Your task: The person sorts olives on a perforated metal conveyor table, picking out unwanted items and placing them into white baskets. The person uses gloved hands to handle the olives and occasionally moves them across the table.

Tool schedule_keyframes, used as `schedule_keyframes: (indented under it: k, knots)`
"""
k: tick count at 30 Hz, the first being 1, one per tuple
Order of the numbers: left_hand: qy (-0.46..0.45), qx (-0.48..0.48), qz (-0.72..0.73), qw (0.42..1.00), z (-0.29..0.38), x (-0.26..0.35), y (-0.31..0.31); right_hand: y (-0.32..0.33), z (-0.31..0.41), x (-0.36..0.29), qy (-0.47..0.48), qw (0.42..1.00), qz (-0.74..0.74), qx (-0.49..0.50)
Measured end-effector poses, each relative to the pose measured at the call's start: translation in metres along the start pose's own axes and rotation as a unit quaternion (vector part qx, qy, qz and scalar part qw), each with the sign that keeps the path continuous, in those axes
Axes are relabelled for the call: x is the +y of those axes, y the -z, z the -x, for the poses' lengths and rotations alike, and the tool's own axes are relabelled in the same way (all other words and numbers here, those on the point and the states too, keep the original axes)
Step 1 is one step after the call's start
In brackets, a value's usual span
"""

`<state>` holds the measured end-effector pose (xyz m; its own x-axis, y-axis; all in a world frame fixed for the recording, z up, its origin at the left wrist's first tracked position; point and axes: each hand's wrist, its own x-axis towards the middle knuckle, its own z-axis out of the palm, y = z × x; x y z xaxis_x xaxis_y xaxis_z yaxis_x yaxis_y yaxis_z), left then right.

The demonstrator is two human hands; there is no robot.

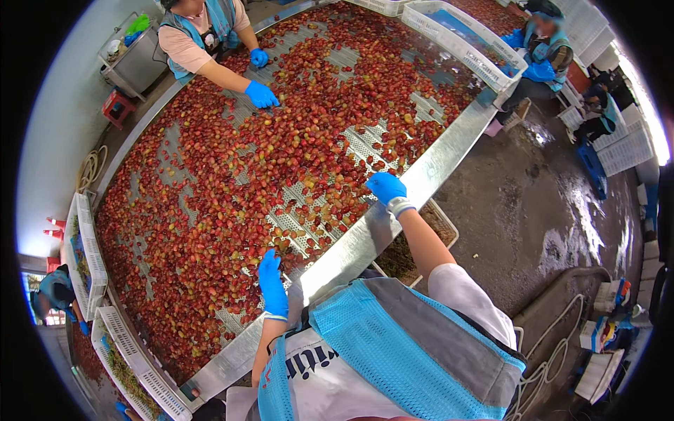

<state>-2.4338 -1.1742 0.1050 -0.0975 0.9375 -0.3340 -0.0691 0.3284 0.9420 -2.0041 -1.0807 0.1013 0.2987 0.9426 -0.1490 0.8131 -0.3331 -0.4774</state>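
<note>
Loose red and yellow-green grape-like fruits [210, 210] lie spread over a sorting table of perforated plates with a wide metal rim [337, 263]. My left hand [273, 284], in a blue glove, is over the near part of the table, its fingertips beside some fruits; whether it holds any is hard to see. My right hand [387, 188], also in a blue glove, is by the rim further right, with its fingers curled; what is inside them is hidden. Bare perforated slats [295, 221] show between the two hands.
A co-worker's gloved hands [261, 95] touch the fruits across the table. White plastic crates [463, 44] stand at the table's far right and left edges. A crate with green stems [403, 258] is below the rim beside me. Other people sit at the right. A hose [558, 342] lies on the wet floor.
</note>
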Motion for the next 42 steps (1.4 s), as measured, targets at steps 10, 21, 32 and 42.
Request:
schedule_keyframes:
  k: [10,21,32,42]
  knots:
    - [0.071,-0.088,0.029,0.993,0.02,0.014,-0.047,-0.072,0.019,-0.101,0.082,0.985,-0.067,-0.136]
    - [-0.052,0.021,-0.205,0.977,0.043,0.031,0.008,-0.137,0.139,-0.224,-0.131,0.498,-0.626,-0.585]
    - [-0.008,-0.027,-0.313,0.949,0.036,0.0,0.122,-0.182,0.211,-0.265,0.014,0.807,-0.444,-0.388]
    - [-0.19,0.081,-0.415,0.886,0.003,-0.035,0.231,-0.167,0.118,-0.195,-0.16,0.833,-0.501,-0.172]
